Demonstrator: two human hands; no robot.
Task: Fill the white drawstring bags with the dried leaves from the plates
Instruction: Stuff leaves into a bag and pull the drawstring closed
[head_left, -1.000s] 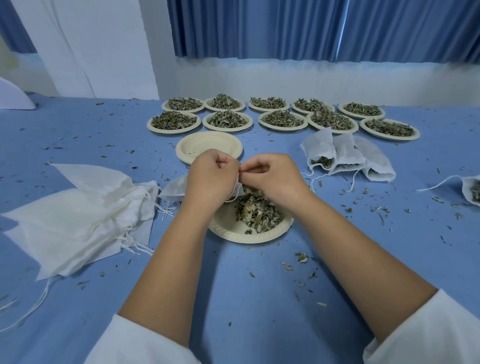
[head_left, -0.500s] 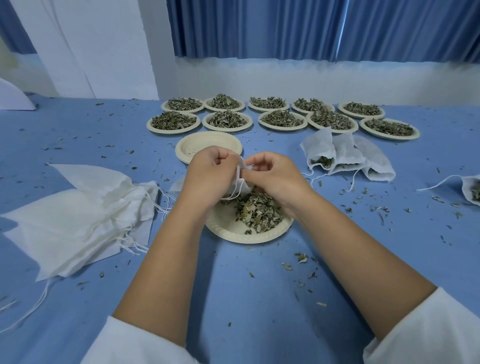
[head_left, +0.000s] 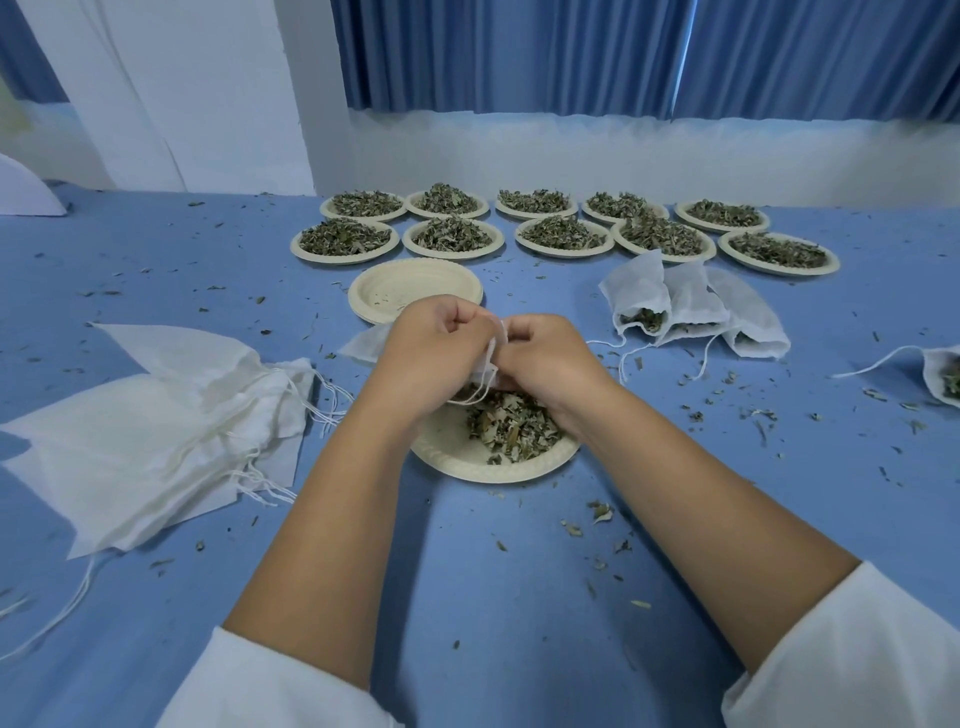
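White bag (head_left: 363, 347) in left hand (head_left: 434, 347)

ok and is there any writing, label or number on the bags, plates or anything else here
No text to quote: nothing readable anywhere. The empty bags, the filled bags, the held bag, the plates and the table cover are all plain and unprinted.

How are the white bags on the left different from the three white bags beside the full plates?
The left bags lie flat and look empty; the right bags are puffed out. You can see dried leaves in the mouths of the right bags, but none in the left bags. The left bags are stacked in a loose pile; the right bags lie side by side. Both kinds are white, with strings.
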